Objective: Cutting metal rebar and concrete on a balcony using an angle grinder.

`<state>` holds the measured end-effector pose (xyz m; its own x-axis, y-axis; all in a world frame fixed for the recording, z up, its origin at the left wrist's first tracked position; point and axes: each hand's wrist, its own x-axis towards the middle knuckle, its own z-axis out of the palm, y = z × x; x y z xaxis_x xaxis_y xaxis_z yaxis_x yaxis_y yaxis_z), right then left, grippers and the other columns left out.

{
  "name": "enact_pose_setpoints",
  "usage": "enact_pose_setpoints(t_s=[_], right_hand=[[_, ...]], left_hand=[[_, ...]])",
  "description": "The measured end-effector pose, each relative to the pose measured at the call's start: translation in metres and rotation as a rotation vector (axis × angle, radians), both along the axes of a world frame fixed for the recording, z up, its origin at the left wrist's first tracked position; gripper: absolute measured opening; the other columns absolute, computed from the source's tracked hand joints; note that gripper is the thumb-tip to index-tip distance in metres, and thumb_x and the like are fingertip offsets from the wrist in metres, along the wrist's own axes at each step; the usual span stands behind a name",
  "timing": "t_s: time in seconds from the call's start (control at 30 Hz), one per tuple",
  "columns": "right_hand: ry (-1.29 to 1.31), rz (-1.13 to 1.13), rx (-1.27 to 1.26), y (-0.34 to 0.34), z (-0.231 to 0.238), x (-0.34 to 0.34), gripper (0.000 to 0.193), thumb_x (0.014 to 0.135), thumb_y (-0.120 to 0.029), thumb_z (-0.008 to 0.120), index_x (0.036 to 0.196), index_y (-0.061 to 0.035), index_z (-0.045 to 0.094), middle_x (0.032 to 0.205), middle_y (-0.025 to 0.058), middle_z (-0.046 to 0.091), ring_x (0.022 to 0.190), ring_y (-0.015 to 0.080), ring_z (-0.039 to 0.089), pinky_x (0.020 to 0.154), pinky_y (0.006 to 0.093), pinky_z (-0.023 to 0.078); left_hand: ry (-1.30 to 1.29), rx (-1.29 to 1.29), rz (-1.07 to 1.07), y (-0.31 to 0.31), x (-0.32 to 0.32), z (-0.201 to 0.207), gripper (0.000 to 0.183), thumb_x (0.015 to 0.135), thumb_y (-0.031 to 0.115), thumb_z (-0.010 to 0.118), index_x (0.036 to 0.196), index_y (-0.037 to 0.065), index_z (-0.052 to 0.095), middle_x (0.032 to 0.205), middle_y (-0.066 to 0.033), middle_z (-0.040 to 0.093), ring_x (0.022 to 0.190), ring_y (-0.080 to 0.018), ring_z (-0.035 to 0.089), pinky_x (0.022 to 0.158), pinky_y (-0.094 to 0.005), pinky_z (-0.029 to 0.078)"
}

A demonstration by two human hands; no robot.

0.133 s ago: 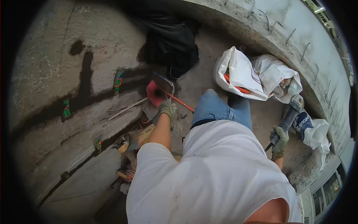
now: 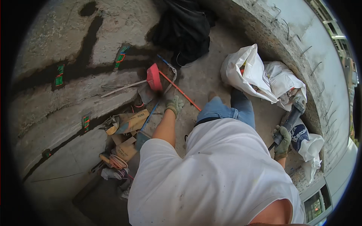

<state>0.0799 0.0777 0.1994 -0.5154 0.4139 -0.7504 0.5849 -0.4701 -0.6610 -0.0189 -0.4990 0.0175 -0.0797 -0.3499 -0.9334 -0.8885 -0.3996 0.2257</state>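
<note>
Tool [image 2: 292,119]: grey, elongated, its head near a white sack [image 2: 279,80].
Right hand [image 2: 281,141]: gloved, wrapped around the tool's body.
Left hand [image 2: 174,106]: gloved, near the orange rod [image 2: 181,92] and red plastic piece [image 2: 153,77]; whether its fingers grip anything, one cannot tell.

rough concrete [image 2: 124,30], bent rebar [image 2: 289,31] (and rubble sacks [image 2: 281,77]) mark a building site.

There are two gloved hands [image 2: 174,105] [image 2: 282,141], one power tool [image 2: 291,121], three white bags [image 2: 235,69] [image 2: 277,85] [image 2: 312,145] and one black cloth [image 2: 185,30].
</note>
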Motion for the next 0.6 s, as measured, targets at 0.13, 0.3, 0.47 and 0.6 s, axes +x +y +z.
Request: enact_pose_setpoints(t_s=[0.13, 0.3, 0.47, 0.6], right_hand=[[0.022, 0.103, -0.095, -0.026, 0.003, -0.017, 0.036, 0.088, -0.017, 0.070, 0.118, -0.0005, 0.056, 0.097, 0.0111, 0.069, 0.077, 0.0202, 0.069, 0.064, 0.0315, 0.059], [0.084, 0.200, -0.199, -0.054, 0.009, -0.019, 0.035, 0.088, -0.018, 0.071, 0.116, -0.0022, 0.059, 0.097, 0.0094, 0.069, 0.078, 0.0193, 0.069, 0.066, 0.0301, 0.059], [0.050, 0.254, -0.109, -0.114, 0.028, -0.033, 0.038, 0.085, -0.021, 0.072, 0.117, -0.0036, 0.060, 0.094, 0.0096, 0.069, 0.074, 0.0184, 0.067, 0.062, 0.0295, 0.057], [0.046, 0.377, -0.045, -0.118, 0.025, -0.050, 0.037, 0.084, -0.022, 0.072, 0.115, -0.0040, 0.061, 0.089, 0.0075, 0.069, 0.070, 0.0156, 0.065, 0.062, 0.0256, 0.055]], left_hand=[[0.004, 0.179, 0.125, -0.034, 0.099, -0.014, 0.041, 0.101, 0.031, 0.050, 0.134, 0.008, 0.055, 0.110, -0.0159, 0.067, 0.082, -0.0304, 0.067, 0.065, -0.0415, 0.052], [0.041, 0.049, 0.351, -0.042, 0.186, -0.031, 0.040, 0.102, 0.031, 0.049, 0.132, 0.006, 0.056, 0.114, -0.0154, 0.068, 0.090, -0.0322, 0.067, 0.074, -0.0443, 0.055], [0.002, 0.049, 0.507, -0.077, 0.287, -0.067, 0.043, 0.103, 0.031, 0.045, 0.134, 0.004, 0.055, 0.121, -0.0154, 0.066, 0.108, -0.0318, 0.062, 0.090, -0.0452, 0.051], [-0.462, -0.350, -0.307, -0.166, 0.333, -0.095, 0.036, 0.098, 0.035, 0.054, 0.115, 0.006, 0.069, 0.110, -0.0119, 0.071, 0.082, -0.0243, 0.070, 0.068, -0.0429, 0.053]])
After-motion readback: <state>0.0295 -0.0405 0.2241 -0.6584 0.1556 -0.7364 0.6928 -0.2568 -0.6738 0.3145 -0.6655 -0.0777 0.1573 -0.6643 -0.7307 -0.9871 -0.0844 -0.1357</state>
